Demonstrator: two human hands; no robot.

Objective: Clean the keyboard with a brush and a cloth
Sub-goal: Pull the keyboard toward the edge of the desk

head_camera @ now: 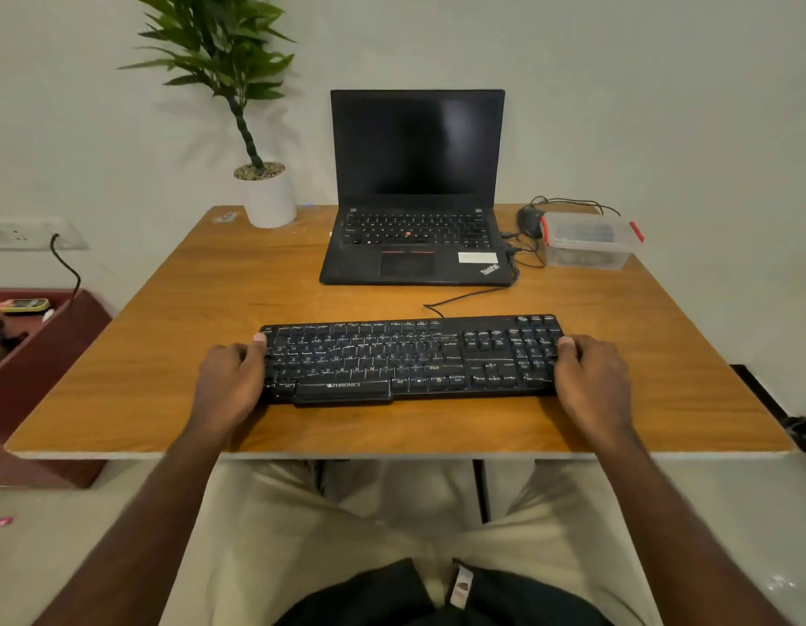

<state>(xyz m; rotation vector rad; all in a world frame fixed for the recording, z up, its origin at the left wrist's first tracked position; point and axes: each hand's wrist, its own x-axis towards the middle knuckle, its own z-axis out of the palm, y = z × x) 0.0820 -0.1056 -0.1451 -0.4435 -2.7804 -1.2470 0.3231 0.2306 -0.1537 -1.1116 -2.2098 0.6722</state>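
Note:
A black wired keyboard (410,359) lies flat on the wooden table (175,336), near its front edge. My left hand (232,379) grips the keyboard's left end, thumb on top near the upper left corner. My right hand (593,377) grips the right end by the number pad, thumb on the top edge. The fingers of both hands curl round the ends and are mostly hidden. No brush or cloth shows in this view.
An open black laptop (417,192) stands behind the keyboard, its cable (464,298) running to it. A white potted plant (268,196) sits at back left. A clear lidded box (588,241) and a mouse (530,221) sit at back right. A maroon shelf (35,350) stands left.

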